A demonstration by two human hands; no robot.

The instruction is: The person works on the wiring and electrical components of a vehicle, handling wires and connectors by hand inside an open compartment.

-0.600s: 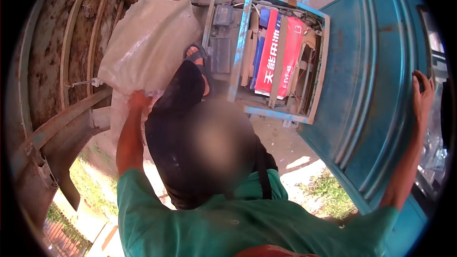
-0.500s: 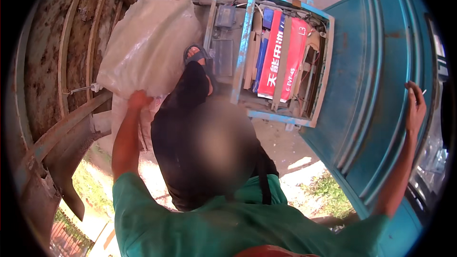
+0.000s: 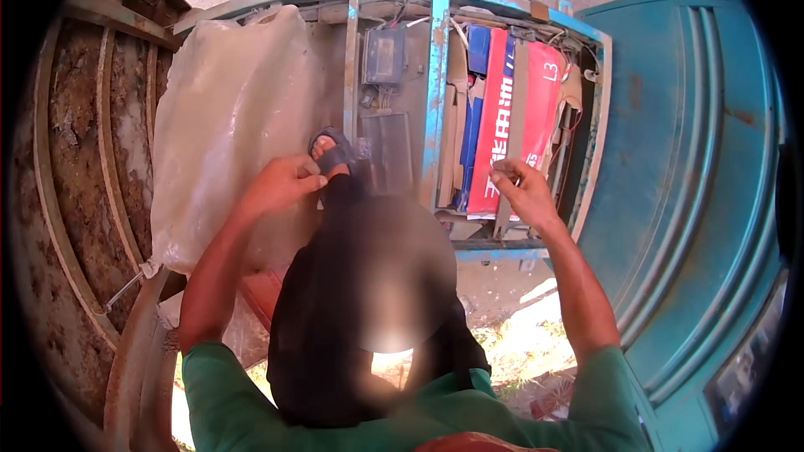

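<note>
Head view | left hand [image 3: 289, 182]: fingers curled narrow, grip couldn't be told, was beside sandalled foot [image 3: 323, 147] and over plastic-covered pad [image 3: 226, 117] | right hand [image 3: 499, 174]: fingers bent narrow, hold unclear, was over red box [image 3: 540, 105] | red box sat inside blue frame [image 3: 435, 100] under brown strap [image 3: 517, 92] | teal panel [image 3: 641, 125] stood right of frame

The cover [image 3: 226, 109] is beige, shiny and a little wrinkled; it lies spread at the left side. The pack [image 3: 544, 109] is red with white print; it lies inside the blue frame [image 3: 437, 75], under a brown strap [image 3: 517, 100].
</note>
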